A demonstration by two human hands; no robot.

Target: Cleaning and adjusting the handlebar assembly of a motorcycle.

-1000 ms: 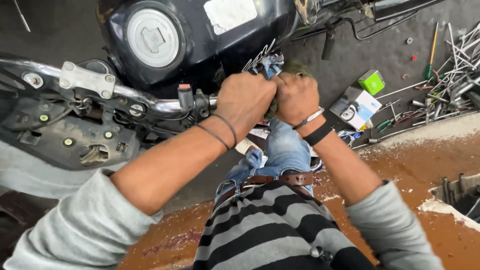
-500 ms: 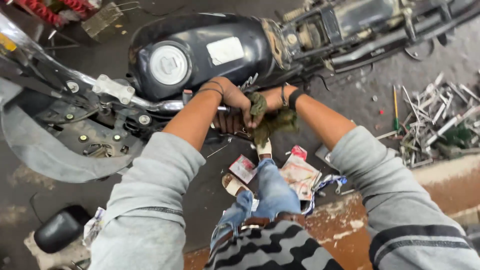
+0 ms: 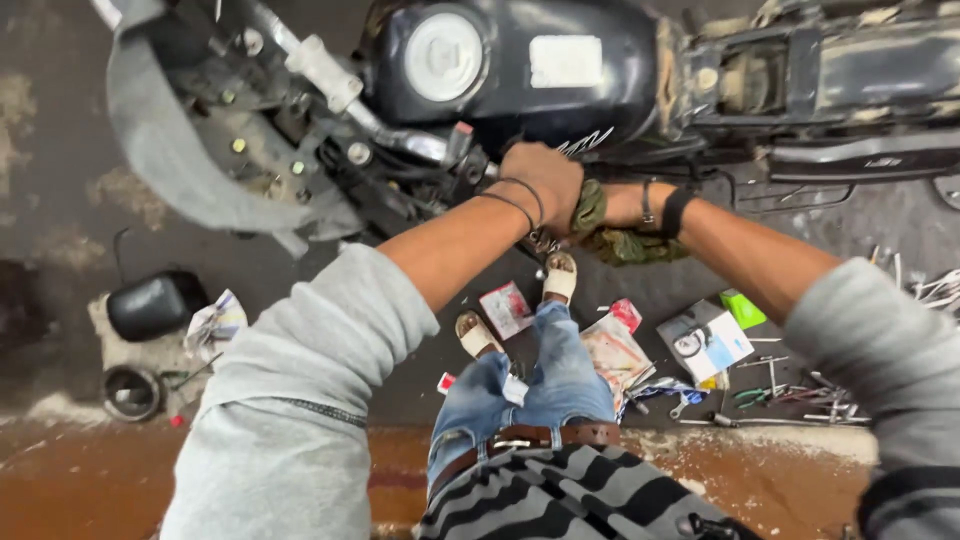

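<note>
You see a white rectangular label [image 3: 566, 61] on the black fuel tank [image 3: 620, 100]. Below the tank, on the floor: a white-and-blue box [image 3: 708, 342], a green packet [image 3: 741, 308] beside it, and red-and-white packets [image 3: 506, 309].

Dark concrete floor [image 3: 60, 180] with scattered tools [image 3: 790, 395], small cardboard boxes [image 3: 705, 340], torn wrappers [image 3: 615, 350].

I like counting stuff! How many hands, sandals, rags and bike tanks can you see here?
Hands: 2, left hand and right hand
Sandals: 2, and
Green rag: 1
Black fuel tank: 1
Total: 6
</note>
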